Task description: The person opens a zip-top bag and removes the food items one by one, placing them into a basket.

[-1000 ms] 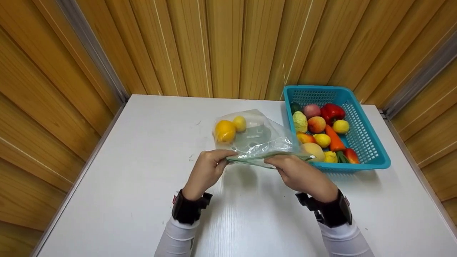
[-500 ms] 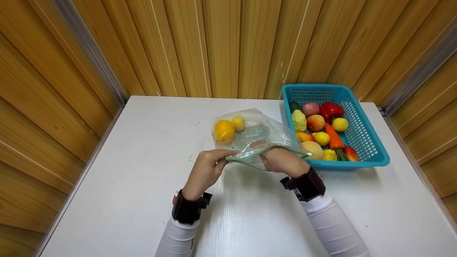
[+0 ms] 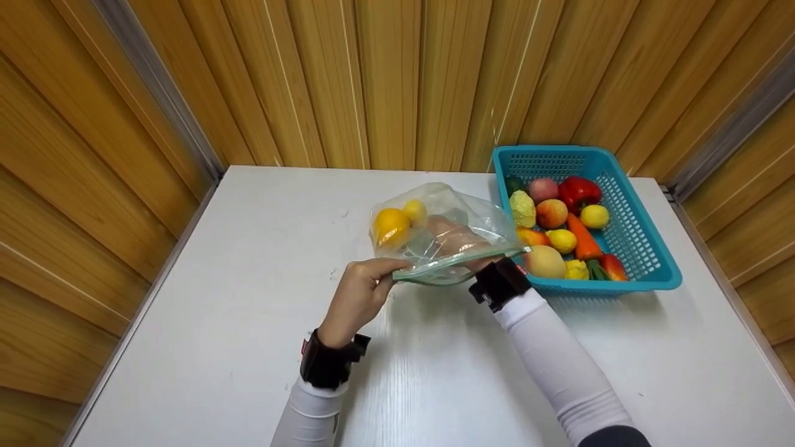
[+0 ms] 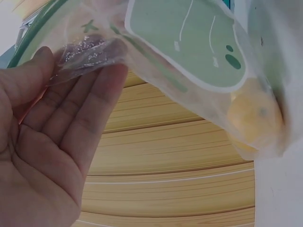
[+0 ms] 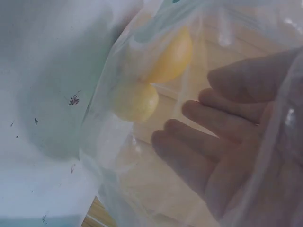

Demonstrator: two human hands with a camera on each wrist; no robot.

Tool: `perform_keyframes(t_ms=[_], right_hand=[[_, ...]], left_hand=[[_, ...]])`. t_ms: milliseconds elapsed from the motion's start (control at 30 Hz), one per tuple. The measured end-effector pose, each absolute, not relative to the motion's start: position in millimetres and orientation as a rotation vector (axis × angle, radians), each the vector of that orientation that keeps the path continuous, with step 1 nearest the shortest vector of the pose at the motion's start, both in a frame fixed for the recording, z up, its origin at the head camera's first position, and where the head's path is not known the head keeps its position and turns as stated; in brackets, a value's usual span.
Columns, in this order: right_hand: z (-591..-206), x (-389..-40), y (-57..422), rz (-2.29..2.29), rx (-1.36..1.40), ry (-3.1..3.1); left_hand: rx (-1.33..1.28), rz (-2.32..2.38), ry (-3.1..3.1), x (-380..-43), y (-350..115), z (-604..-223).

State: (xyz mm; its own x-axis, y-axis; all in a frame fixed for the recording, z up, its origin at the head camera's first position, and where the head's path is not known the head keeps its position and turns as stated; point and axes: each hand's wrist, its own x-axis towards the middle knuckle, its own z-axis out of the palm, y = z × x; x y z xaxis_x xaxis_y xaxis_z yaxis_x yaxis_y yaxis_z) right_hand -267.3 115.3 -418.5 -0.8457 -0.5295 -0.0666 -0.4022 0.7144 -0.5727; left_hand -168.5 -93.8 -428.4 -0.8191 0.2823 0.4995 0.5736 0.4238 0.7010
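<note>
A clear zip bag (image 3: 472,214) with a green-edged mouth lies over the middle of the white table. My left hand (image 3: 363,292) pinches the left end of that mouth between thumb and fingers. Through the mouth my right hand (image 3: 454,236) reaches inside the bag, its fingers spread and relaxed, holding nothing. At the bag's far left end sit an orange fruit (image 3: 391,227) and a smaller yellow fruit (image 3: 415,212). In the right wrist view the yellow fruit (image 5: 135,101) is just ahead of my fingertips (image 5: 163,139). A green print (image 4: 189,42) shows on the bag in the left wrist view.
A teal basket (image 3: 667,264) of fruit and vegetables stands at the right, close to the bag's mouth. In it are a red bell pepper (image 3: 579,191), a carrot (image 3: 582,237) and several lemons and peaches. Wood-patterned walls (image 3: 391,87) enclose the table's back and sides.
My right hand has let go of the bag's rim and slid in through the mouth, moving forward and left toward the fruit. My left hand keeps its pinch in place.
</note>
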Motion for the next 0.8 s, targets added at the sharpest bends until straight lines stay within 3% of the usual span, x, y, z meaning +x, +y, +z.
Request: perform_keyframes(t_ms=[167,800], right_hand=[[-423.1,-283.8,100.7,-0.919,-0.756,2.723],[-438.6,-328.7,81.2,-0.254,-0.708,2.874]], left_hand=[[-0.718,-1.347,-2.392,-169.1,-94.1,-429.3],[-0.723,-1.316,-2.377,-170.5,-94.3,-432.1]])
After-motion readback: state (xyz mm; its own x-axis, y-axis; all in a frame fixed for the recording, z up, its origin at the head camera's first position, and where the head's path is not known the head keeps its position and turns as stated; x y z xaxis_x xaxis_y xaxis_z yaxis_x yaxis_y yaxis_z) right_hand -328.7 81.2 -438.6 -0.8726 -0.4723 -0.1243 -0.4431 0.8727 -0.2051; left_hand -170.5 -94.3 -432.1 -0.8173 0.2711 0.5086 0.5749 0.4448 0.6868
